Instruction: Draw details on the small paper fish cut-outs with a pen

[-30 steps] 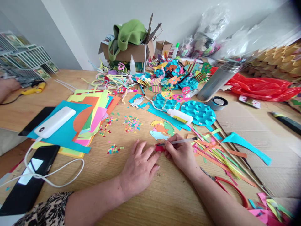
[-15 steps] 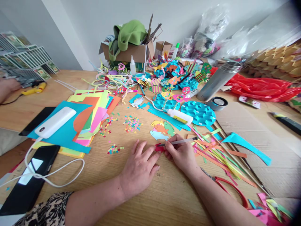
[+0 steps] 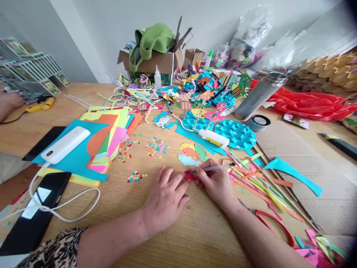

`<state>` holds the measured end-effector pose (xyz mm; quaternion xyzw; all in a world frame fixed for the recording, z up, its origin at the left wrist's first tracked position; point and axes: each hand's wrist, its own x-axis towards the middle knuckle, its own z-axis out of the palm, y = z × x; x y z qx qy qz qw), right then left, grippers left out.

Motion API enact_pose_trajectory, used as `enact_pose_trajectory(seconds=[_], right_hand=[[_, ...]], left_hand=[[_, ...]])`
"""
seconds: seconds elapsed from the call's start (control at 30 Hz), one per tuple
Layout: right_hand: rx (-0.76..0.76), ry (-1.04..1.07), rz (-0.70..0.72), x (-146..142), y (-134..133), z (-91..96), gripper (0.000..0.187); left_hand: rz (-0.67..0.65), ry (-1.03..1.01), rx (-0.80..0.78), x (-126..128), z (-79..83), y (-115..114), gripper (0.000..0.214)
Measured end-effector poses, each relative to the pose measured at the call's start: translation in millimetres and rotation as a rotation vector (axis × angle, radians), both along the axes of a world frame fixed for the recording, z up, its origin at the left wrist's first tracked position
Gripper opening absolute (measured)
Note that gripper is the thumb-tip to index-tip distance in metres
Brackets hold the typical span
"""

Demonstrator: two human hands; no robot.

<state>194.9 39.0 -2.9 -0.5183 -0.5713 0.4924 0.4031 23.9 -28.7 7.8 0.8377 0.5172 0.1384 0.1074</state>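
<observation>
My right hand (image 3: 213, 182) grips a slim pen (image 3: 216, 168), its tip on a small red paper cutout (image 3: 189, 175) that lies on the table. Spread flat beside it, my left hand (image 3: 166, 195) has its fingertips at the cutout's left edge. Part of the cutout is hidden by my fingers. Just above lie several paper fish: a light blue fish (image 3: 188, 160), an orange fish (image 3: 192, 151), a green fish (image 3: 201, 152) and a yellow one. Small piles of paper confetti (image 3: 156, 146) and round paper dots (image 3: 136, 176) are scattered to the left.
Left are stacked coloured papers (image 3: 100, 137), a white power bank (image 3: 66, 145) with cable and a black phone (image 3: 36, 212). Right are red-handled scissors (image 3: 276, 223), paper strips (image 3: 259, 182) and a steel flask (image 3: 260, 95). A glue bottle (image 3: 214, 138) lies behind the fish. A person's hand (image 3: 9, 106) shows far left.
</observation>
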Motion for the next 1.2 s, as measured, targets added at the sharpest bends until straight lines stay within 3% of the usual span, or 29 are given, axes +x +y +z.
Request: enact_pose_trajectory(seconds=[1.2], right_hand=[[-0.02, -0.002, -0.005, -0.2, -0.6, 2.0, 0.035]], left_hand=[[0.001, -0.001, 0.013, 0.2, 0.5, 0.8, 0.037]])
